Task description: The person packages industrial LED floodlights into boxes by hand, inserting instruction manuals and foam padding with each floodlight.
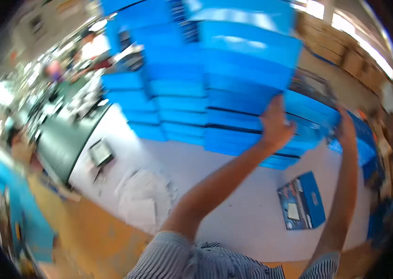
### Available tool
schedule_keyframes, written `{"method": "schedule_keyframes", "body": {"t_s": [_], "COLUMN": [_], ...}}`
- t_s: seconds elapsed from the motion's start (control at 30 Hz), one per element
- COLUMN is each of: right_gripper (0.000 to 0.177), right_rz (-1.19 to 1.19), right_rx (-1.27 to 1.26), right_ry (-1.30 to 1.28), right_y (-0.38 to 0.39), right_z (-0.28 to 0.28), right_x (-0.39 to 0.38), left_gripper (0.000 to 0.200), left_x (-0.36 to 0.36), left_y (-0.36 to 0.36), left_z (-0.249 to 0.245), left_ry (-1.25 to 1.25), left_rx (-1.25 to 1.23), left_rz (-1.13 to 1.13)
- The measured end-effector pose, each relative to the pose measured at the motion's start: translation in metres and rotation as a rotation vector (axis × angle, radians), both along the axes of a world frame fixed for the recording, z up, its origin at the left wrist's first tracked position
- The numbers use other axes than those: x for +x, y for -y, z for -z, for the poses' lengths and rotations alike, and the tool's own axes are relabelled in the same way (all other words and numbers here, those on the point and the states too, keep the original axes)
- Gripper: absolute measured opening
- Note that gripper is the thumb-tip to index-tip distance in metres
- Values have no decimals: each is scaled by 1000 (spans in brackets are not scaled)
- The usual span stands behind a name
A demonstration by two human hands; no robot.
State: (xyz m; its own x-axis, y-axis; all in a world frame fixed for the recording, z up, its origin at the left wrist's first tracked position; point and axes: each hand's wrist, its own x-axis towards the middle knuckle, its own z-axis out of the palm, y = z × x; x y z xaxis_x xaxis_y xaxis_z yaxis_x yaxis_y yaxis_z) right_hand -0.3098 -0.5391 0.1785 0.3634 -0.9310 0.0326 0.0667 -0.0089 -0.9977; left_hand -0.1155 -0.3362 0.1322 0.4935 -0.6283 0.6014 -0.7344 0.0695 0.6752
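Observation:
A blue box (311, 106) with a dark printed top is at the upper end of a short stack on the right of the table. My left hand (278, 124) presses its left side, the thumb apart from the fingers. Against the right side of this box lies my right hand (345, 129), blurred, its fingers partly hidden. Below them another blue box (317, 204) lies alone on the white table (233, 218), a printed face showing.
Tall stacks of blue boxes (178, 88) fill the back of the table. At left lie a small device (100, 152) and a white pile (143, 200). A green conveyor (66, 151) runs beyond, with a co-worker (95, 49) beside it. Brown cartons (326, 39) stand behind.

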Motion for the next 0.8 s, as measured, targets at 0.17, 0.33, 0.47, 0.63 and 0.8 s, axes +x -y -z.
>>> {"method": "schedule_keyframes", "body": {"t_s": [0.17, 0.33, 0.47, 0.63, 0.8], "right_gripper": [59, 52, 49, 48, 63], "right_rz": [263, 495, 150, -541, -280], "right_rx": [-207, -633, -468, -275, -75], "right_ry": [118, -197, -599, -1096, -809], "right_y": [-49, -187, -311, -425, -481], "right_z": [-21, 34, 118, 225, 277], "right_x": [-81, -139, -122, -44, 34], "left_gripper": [78, 71, 59, 43, 31], "left_x": [-49, -85, -35, 16, 64], "left_y": [-28, -166, -264, -388, -437], "left_z": [24, 30, 110, 174, 215], "left_ry": [49, -118, -22, -398, -294], "left_rx": [-209, -271, -73, 299, 569], "left_rz": [190, 679, 525, -39, -265]}}
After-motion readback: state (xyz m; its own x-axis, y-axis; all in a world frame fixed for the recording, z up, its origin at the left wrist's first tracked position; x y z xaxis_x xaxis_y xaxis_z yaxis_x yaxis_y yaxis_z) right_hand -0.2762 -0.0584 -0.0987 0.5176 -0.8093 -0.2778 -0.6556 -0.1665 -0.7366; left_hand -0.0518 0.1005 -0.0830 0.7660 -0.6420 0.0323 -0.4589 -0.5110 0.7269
